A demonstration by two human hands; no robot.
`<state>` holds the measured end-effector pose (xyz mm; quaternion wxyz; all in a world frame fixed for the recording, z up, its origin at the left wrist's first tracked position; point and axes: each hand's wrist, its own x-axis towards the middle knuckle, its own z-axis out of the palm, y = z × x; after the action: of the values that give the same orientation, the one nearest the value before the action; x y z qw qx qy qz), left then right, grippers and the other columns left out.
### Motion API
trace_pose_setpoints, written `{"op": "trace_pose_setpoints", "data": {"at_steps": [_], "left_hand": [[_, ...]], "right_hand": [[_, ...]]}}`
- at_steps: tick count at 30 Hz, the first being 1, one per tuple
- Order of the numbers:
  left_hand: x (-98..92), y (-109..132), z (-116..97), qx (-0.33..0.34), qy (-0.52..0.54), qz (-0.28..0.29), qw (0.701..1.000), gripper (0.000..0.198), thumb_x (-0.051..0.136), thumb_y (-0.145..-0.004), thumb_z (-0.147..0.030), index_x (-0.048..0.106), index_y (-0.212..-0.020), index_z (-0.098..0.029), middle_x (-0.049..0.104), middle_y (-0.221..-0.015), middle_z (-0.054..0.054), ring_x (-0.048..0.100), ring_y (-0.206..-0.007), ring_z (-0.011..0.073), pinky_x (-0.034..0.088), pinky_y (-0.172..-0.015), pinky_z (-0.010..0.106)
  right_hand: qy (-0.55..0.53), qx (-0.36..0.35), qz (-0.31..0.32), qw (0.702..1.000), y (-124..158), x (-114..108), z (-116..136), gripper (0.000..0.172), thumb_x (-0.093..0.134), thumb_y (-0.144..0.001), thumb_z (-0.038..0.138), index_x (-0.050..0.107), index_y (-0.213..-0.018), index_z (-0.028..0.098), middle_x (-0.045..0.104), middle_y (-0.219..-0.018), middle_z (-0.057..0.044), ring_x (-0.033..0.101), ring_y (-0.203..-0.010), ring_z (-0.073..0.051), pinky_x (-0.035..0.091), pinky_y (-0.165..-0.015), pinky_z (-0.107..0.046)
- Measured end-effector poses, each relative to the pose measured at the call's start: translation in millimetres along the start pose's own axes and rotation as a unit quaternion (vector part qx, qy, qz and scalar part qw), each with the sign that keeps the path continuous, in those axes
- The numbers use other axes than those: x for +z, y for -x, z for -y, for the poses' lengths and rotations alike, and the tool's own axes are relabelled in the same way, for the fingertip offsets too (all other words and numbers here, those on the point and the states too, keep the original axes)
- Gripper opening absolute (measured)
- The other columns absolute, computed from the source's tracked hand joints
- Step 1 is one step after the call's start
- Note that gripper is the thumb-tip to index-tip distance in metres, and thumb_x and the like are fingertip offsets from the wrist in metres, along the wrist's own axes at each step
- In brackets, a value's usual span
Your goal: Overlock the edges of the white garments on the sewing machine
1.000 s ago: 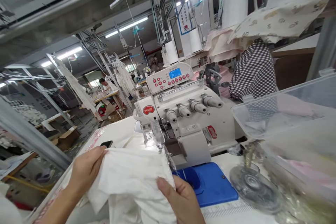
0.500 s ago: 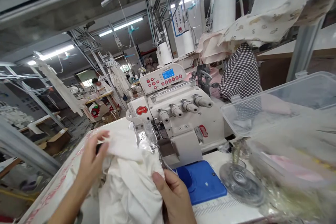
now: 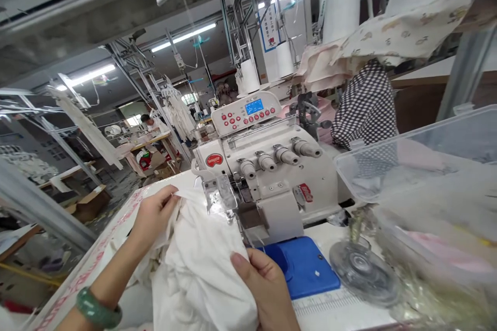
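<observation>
White fabric (image 3: 198, 258) lies bunched in front of an overlock sewing machine (image 3: 267, 165), its upper edge running under the clear guard (image 3: 219, 194) by the needle area. My left hand (image 3: 155, 212) pinches the fabric's far left edge and pulls it taut toward the machine; a green bangle (image 3: 99, 307) circles that wrist. Nearer to me, my right hand (image 3: 266, 284) grips the right edge of the same fabric, thumb on top and fingers behind. The fabric's lower folds run out of view at the bottom.
Right of the fabric lie a blue flat case (image 3: 301, 266), a ruler strip (image 3: 330, 302) and a clear round dish (image 3: 363, 269). A clear plastic box (image 3: 423, 238) with its lid raised stands at the far right. Thread cones (image 3: 248, 75) rise behind the machine.
My left hand has gone from spread fingers to a pinch on the fabric's edge, stretching it out. My right hand keeps its grip. The view has shifted slightly.
</observation>
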<state>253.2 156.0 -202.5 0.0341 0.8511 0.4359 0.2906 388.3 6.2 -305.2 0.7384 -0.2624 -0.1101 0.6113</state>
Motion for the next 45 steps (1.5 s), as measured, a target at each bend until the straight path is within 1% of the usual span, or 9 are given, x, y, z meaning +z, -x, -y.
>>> {"op": "trace_pose_setpoints", "data": {"at_steps": [6, 10, 13, 20, 26, 30, 34, 40, 45], "left_hand": [[13.8, 42.2, -19.2, 0.018, 0.149, -0.059, 0.987, 0.031, 0.05, -0.08, -0.037, 0.048, -0.107, -0.022, 0.054, -0.107, 0.005, 0.054, -0.09, 0.0152, 0.046, -0.076, 0.024], [8.1, 70.2, -18.6, 0.045, 0.114, 0.045, 0.991, 0.016, 0.052, -0.081, -0.034, 0.056, -0.078, -0.019, 0.056, -0.079, 0.003, 0.055, -0.075, 0.0148, 0.045, -0.064, 0.022], [-0.2, 62.1, -15.4, 0.064, 0.091, 0.079, 0.991, 0.022, 0.048, -0.083, -0.033, 0.055, -0.069, -0.018, 0.053, -0.067, 0.001, 0.052, -0.064, 0.0131, 0.042, -0.058, 0.022], [2.1, 24.0, -10.3, 0.1, 0.02, 0.008, 0.995, 0.023, 0.047, -0.083, -0.031, 0.061, -0.071, -0.019, 0.058, -0.073, 0.003, 0.055, -0.071, 0.0147, 0.043, -0.066, 0.024], [16.9, 66.5, -2.2, 0.112, 0.099, -0.024, 0.988, 0.037, 0.053, -0.081, -0.033, 0.049, -0.117, -0.024, 0.052, -0.118, 0.009, 0.051, -0.108, 0.0219, 0.044, -0.087, 0.03], [10.3, 85.7, 6.0, 0.188, 0.067, -0.021, 0.98, 0.025, 0.061, -0.076, -0.022, 0.06, -0.1, -0.026, 0.056, -0.106, 0.007, 0.056, -0.098, 0.0195, 0.047, -0.08, 0.026], [-5.7, 70.6, 4.6, 0.178, 0.107, 0.022, 0.978, 0.011, 0.054, -0.08, -0.02, 0.063, -0.087, -0.022, 0.062, -0.084, 0.006, 0.06, -0.08, 0.0174, 0.049, -0.067, 0.023], [-18.4, 38.1, -0.1, 0.162, 0.075, 0.058, 0.982, 0.011, 0.056, -0.079, -0.026, 0.064, -0.084, -0.021, 0.064, -0.083, 0.005, 0.059, -0.079, 0.0166, 0.048, -0.069, 0.023], [-9.6, 12.6, 1.6, 0.14, 0.04, 0.009, 0.989, 0.019, 0.054, -0.079, -0.035, 0.064, -0.085, -0.02, 0.062, -0.087, 0.006, 0.058, -0.084, 0.0187, 0.046, -0.075, 0.028]], "right_hand": [[0.008, -0.014, 0.002, 1.0, -3.1, -1.8, -0.5, 0.039, 0.085, -0.045, 0.043, 0.068, -0.061, 0.012, 0.064, -0.054, -0.004, 0.053, -0.048, -0.011, 0.041, -0.049, -0.019], [0.0, 0.0, 0.025, 1.0, 0.1, -1.3, -0.8, 0.04, 0.085, -0.045, 0.042, 0.069, -0.065, 0.012, 0.065, -0.056, -0.005, 0.057, -0.053, -0.014, 0.044, -0.053, -0.022], [-0.021, 0.005, 0.017, 1.0, 2.6, 2.8, 0.1, 0.037, 0.085, -0.046, 0.04, 0.069, -0.067, 0.013, 0.066, -0.058, -0.005, 0.059, -0.055, -0.017, 0.046, -0.054, -0.025], [-0.03, -0.016, 0.005, 0.999, 0.8, 8.3, 0.9, 0.033, 0.084, -0.048, 0.038, 0.069, -0.064, 0.014, 0.065, -0.057, -0.005, 0.056, -0.052, -0.015, 0.044, -0.051, -0.024], [-0.022, -0.031, 0.008, 0.999, 0.7, 1.1, -6.0, 0.033, 0.083, -0.051, 0.039, 0.065, -0.061, 0.013, 0.062, -0.056, -0.003, 0.051, -0.053, -0.011, 0.041, -0.05, -0.019], [-0.022, -0.041, 0.029, 0.998, 4.7, 0.2, -9.1, 0.033, 0.081, -0.056, 0.041, 0.064, -0.063, 0.014, 0.061, -0.056, -0.001, 0.05, -0.053, -0.01, 0.039, -0.05, -0.017], [-0.009, -0.029, 0.025, 0.999, 9.3, 2.1, -5.7, 0.035, 0.082, -0.054, 0.043, 0.065, -0.065, 0.014, 0.061, -0.054, -0.002, 0.051, -0.052, -0.01, 0.039, -0.049, -0.016], [0.011, -0.01, -0.003, 1.0, 3.8, 4.1, 2.2, 0.04, 0.084, -0.047, 0.045, 0.068, -0.064, 0.012, 0.061, -0.052, -0.003, 0.051, -0.049, -0.01, 0.04, -0.048, -0.018], [-0.023, -0.027, -0.014, 0.999, -0.2, 8.0, 2.4, 0.036, 0.084, -0.048, 0.042, 0.069, -0.061, 0.013, 0.06, -0.051, -0.003, 0.051, -0.051, -0.011, 0.042, -0.05, -0.019]]}}
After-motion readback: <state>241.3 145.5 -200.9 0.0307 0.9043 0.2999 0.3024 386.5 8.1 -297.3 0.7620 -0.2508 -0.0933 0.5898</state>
